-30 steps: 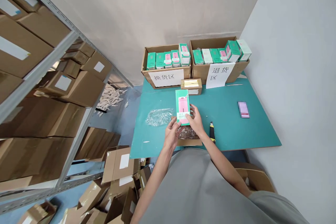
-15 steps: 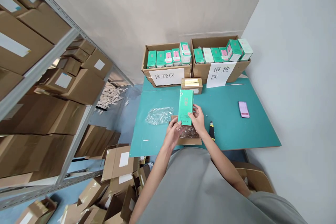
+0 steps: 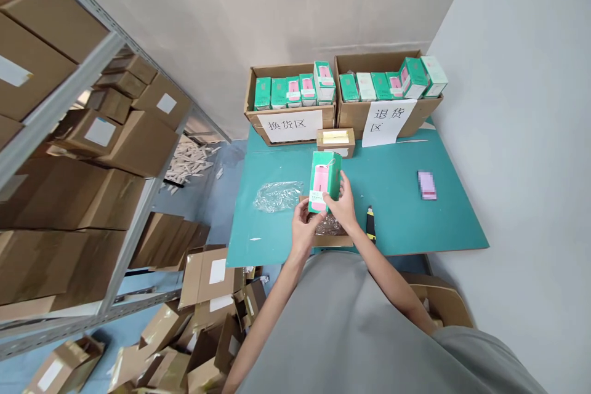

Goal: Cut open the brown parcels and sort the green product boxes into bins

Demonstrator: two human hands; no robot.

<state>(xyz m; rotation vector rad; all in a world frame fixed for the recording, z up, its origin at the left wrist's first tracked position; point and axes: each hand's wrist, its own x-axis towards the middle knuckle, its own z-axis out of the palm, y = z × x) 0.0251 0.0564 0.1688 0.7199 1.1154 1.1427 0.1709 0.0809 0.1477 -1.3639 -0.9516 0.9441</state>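
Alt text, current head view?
Left hand and right hand hold a green-and-pink box over an open carton on a teal table. A box cutter lies right, clear plastic left, two cardboard bins of boxes behind.

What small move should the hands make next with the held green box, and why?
Probably turn the green box slightly: the right hand holds it above the open carton, the left hand is at the box's bottom edge, and its pink-pictured front shows well while its green side shows only at a slant.
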